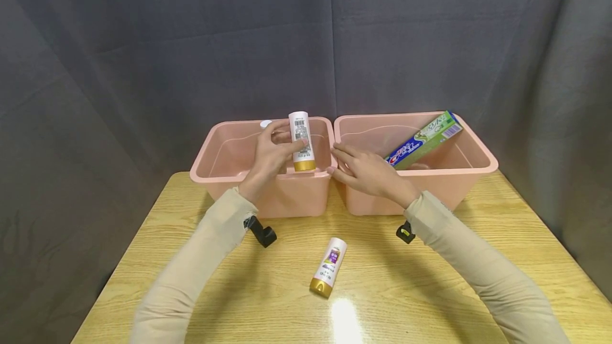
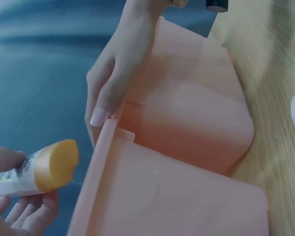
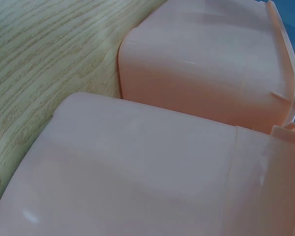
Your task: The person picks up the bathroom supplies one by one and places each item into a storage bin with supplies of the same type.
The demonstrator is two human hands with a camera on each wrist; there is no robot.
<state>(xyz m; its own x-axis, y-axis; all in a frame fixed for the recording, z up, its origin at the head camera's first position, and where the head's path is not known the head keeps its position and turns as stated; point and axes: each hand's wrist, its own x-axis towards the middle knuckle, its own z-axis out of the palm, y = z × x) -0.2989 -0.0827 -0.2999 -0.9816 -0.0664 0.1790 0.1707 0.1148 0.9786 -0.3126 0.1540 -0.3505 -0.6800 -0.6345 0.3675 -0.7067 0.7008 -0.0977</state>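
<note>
My left hand (image 1: 269, 157) grips a white bottle with a gold cap (image 1: 301, 134) above the right part of the left pink bin (image 1: 287, 198). The cap end tilts toward me, and printed text shows on the white side. In the left wrist view, thumb and fingers hold the bottle (image 2: 20, 178) from both sides. My right hand (image 1: 370, 170) lies at the adjoining rims of the two bins, fingers extended and nearly straight. Its thumb touches the rim area in the left wrist view. The right wrist view shows mostly bin walls.
A green and blue toothpaste box (image 1: 423, 141) leans inside the right pink bin (image 1: 449, 182). Another white bottle with a gold cap (image 1: 329, 267) lies on the wooden table (image 1: 268, 301). A small white round thing (image 1: 265, 123) shows at the left bin's back rim. Grey curtain (image 1: 229, 41) hangs behind.
</note>
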